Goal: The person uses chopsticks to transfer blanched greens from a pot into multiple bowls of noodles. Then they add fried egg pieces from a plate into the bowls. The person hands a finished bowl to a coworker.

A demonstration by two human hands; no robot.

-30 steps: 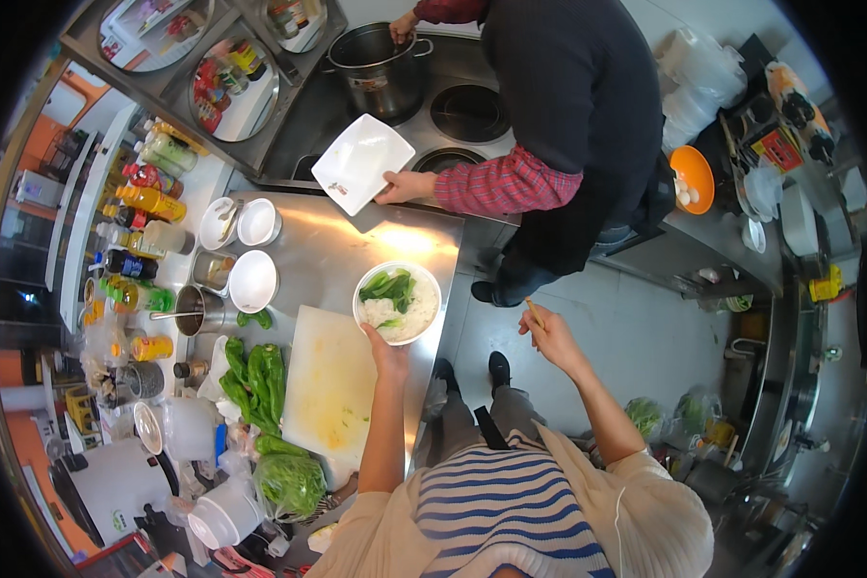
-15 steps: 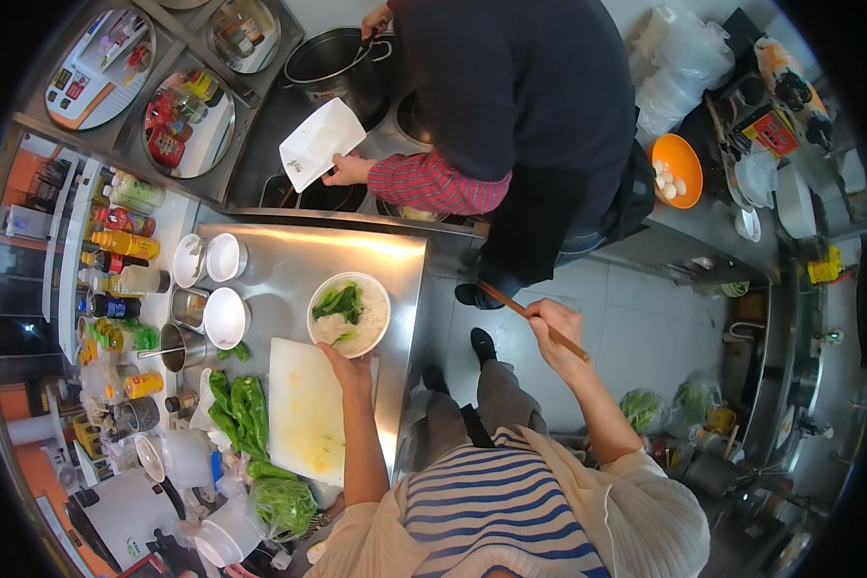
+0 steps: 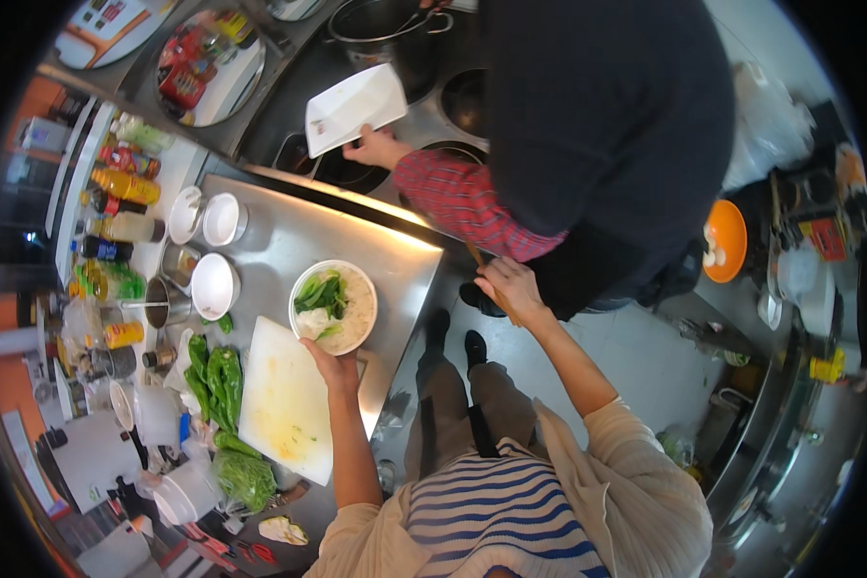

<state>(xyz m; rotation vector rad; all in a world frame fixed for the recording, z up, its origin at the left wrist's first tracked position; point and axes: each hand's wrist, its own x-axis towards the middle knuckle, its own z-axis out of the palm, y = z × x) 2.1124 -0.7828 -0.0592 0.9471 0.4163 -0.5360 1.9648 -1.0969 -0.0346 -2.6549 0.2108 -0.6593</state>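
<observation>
My left hand (image 3: 331, 366) grips the near edge of a white bowl (image 3: 370, 323), its fingers partly hidden below the rim. The bowl holds pale rice or noodles, dark green leaves (image 3: 328, 294) and a white lump, perhaps egg. Off to the right of the table, my right hand (image 3: 512, 289) is closed around brown chopsticks (image 3: 476, 256), their far end close to a co-worker's dark clothing. Just nearer than the bowl lies a white cutting board (image 3: 284, 405) with yellowish stains. Green peppers (image 3: 223, 380) sit along its left side.
Ahead, a co-worker in a red checked sleeve (image 3: 453, 188) holds a white dish (image 3: 358, 108) over the stove, beside a black pot (image 3: 380, 29). White bowls (image 3: 215, 286) and sauce bottles (image 3: 125, 186) line the left. An orange bowl of eggs (image 3: 727, 241) stands far right.
My right hand with the chopsticks has come left and forward, closer to the co-worker. The view has shifted; the white lump in the bowl shows more plainly. My left hand stays at the bowl.
</observation>
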